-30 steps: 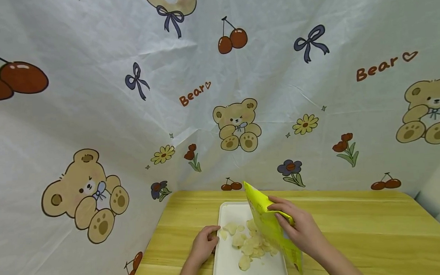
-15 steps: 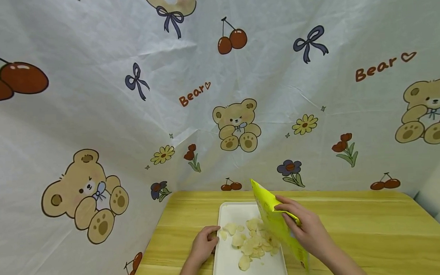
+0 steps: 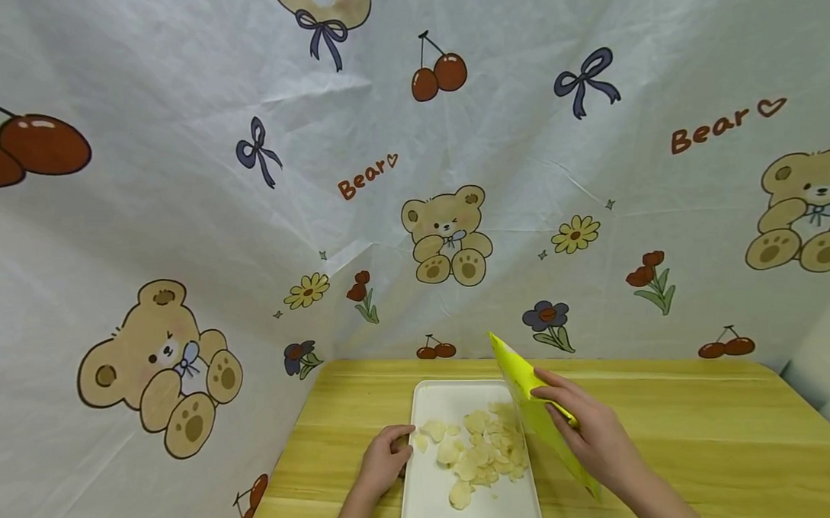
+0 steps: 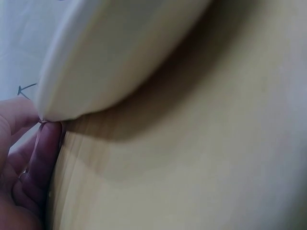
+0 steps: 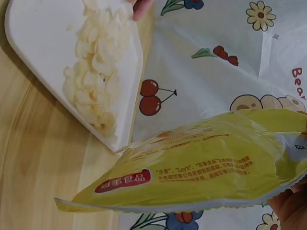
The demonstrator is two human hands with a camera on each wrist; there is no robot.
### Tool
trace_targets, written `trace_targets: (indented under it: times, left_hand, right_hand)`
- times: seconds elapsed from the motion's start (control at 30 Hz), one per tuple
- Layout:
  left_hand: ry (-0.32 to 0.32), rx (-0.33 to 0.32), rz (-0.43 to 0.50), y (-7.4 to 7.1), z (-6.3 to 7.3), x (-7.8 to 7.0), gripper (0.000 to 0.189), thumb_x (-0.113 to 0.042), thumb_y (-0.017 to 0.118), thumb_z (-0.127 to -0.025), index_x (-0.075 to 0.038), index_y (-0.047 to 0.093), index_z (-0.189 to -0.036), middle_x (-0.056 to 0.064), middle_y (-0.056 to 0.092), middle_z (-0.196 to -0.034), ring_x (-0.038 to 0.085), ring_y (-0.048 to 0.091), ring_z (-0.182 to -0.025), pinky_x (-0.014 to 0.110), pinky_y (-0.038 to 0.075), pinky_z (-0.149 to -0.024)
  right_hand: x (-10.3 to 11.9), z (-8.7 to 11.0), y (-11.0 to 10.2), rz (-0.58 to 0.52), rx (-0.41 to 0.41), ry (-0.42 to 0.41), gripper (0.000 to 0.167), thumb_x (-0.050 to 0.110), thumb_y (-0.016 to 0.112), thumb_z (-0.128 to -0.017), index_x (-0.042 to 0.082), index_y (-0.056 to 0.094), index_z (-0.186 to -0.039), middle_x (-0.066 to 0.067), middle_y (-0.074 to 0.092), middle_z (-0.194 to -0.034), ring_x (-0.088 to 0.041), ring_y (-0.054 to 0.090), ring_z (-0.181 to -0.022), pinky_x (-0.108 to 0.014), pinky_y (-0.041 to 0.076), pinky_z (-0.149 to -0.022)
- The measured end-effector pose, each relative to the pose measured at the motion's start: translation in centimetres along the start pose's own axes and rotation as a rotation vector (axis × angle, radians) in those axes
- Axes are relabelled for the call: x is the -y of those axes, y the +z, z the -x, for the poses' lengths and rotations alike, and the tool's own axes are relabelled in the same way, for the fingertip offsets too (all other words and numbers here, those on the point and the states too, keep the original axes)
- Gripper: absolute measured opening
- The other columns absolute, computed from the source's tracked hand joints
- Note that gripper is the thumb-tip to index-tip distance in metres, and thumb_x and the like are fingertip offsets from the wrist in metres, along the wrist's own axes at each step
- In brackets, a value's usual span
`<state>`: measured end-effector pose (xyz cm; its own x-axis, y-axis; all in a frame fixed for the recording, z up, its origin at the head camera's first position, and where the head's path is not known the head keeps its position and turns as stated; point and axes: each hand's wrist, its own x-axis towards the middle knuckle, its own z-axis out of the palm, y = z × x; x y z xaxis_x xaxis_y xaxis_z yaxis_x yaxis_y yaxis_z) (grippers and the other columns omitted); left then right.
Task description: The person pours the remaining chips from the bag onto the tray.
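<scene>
My right hand (image 3: 595, 428) grips a yellow potato chip bag (image 5: 201, 163) by its edge, its fingers curled round the folded film. The bag hangs tilted at the right side of a white rectangular tray (image 3: 443, 395), printed with red and orange lettering in the right wrist view. Thin pale potato chips (image 3: 483, 451) lie piled on the tray, mostly toward its right half. At the tray's left rim, my left hand (image 3: 383, 462) holds the edge between its fingers. The left wrist view shows those fingertips (image 4: 48, 132) right at the rim's underside.
The tray rests on a wood-grain table (image 3: 682, 425). Behind and to the left stands a white cloth backdrop (image 3: 507, 149) printed with bears, cherries, bows and flowers. It meets the table's back edge.
My right hand has carried the bag rightward, away from over the tray, uncovering more chips along the right side. The left hand has stayed at the tray's rim.
</scene>
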<state>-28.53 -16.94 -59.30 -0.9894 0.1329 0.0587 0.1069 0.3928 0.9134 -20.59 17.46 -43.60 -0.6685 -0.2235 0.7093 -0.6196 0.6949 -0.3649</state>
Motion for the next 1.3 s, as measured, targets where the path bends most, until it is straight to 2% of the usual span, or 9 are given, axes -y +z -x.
trace_targets:
  times: [0.03,0.2,0.33,0.43,0.7,0.9,1.1,1.3]
  left_hand:
    - [-0.001,-0.001,0.001,0.0,0.0,0.0,0.036,-0.003,0.064,-0.092,-0.009,0.067,-0.128,0.012,0.061,-0.125,0.009,0.055,-0.064,0.022,0.053,-0.049]
    - [0.005,0.001,0.021,0.0,0.0,0.0,0.036,-0.003,0.064,-0.092,-0.006,0.067,-0.128,0.014,0.061,-0.12,0.009,0.055,-0.064,0.023,0.054,-0.049]
    - [-0.003,0.004,0.022,0.0,0.0,0.0,0.036,-0.003,0.064,-0.092,-0.007,0.066,-0.128,0.012,0.061,-0.119,0.009,0.056,-0.064,0.023,0.054,-0.049]
    - [-0.006,0.002,0.016,0.0,0.0,-0.1,0.037,-0.003,0.064,-0.092,-0.008,0.066,-0.129,0.012,0.061,-0.118,0.009,0.055,-0.063,0.023,0.054,-0.049]
    - [-0.008,-0.002,0.017,0.0,0.1,-0.2,0.037,-0.003,0.065,-0.091,-0.007,0.067,-0.128,0.014,0.061,-0.122,0.011,0.056,-0.065,0.023,0.054,-0.049]
    - [-0.011,-0.01,0.013,0.0,0.0,-0.1,0.037,-0.003,0.064,-0.092,-0.008,0.067,-0.128,0.013,0.061,-0.123,0.009,0.057,-0.068,0.023,0.054,-0.05]
    - [-0.008,-0.012,0.004,0.0,-0.1,0.0,0.036,-0.003,0.064,-0.092,-0.008,0.067,-0.128,0.011,0.062,-0.114,0.01,0.057,-0.065,0.023,0.054,-0.05]
    - [-0.014,-0.003,0.01,0.1,-0.1,0.1,0.036,-0.004,0.063,-0.092,-0.009,0.067,-0.127,0.008,0.06,-0.102,0.011,0.056,-0.061,0.024,0.053,-0.049]
  right_hand:
    - [-0.1,0.1,0.0,0.005,-0.003,-0.003,0.037,-0.01,0.07,-0.084,0.014,0.071,-0.112,-0.01,0.064,-0.136,-0.033,0.066,-0.11,-0.004,0.041,-0.061]
    - [-0.5,0.6,-0.2,0.039,-0.01,0.007,0.038,-0.011,0.072,-0.082,0.013,0.071,-0.111,-0.01,0.064,-0.135,-0.033,0.065,-0.111,-0.003,0.043,-0.064]
    - [-1.0,1.1,-0.4,0.095,-0.002,0.03,0.039,-0.009,0.074,-0.081,0.016,0.072,-0.111,-0.008,0.064,-0.136,-0.029,0.065,-0.112,0.005,0.041,-0.078]
    - [-1.5,1.4,-0.6,0.13,-0.004,0.025,0.039,-0.008,0.076,-0.079,0.015,0.072,-0.11,-0.007,0.064,-0.135,-0.028,0.065,-0.111,0.007,0.038,-0.087]
    - [-2.3,2.1,-1.3,0.189,-0.01,-0.005,0.042,-0.01,0.079,-0.074,0.014,0.073,-0.108,-0.008,0.065,-0.133,-0.028,0.066,-0.108,0.008,0.036,-0.089]
    - [-2.9,2.3,-1.5,0.219,-0.006,-0.008,0.048,-0.012,0.081,-0.07,0.014,0.073,-0.11,-0.007,0.064,-0.134,-0.027,0.066,-0.109,0.01,0.029,-0.092]
    - [-3.4,2.8,-1.6,0.248,0.017,-0.014,0.049,-0.011,0.082,-0.068,0.015,0.073,-0.109,-0.007,0.064,-0.133,-0.026,0.064,-0.11,0.01,0.023,-0.096]
    - [-4.2,3.9,-1.8,0.29,0.048,-0.02,0.057,-0.012,0.084,-0.062,0.015,0.073,-0.111,-0.006,0.062,-0.135,-0.026,0.061,-0.114,0.009,0.017,-0.1]
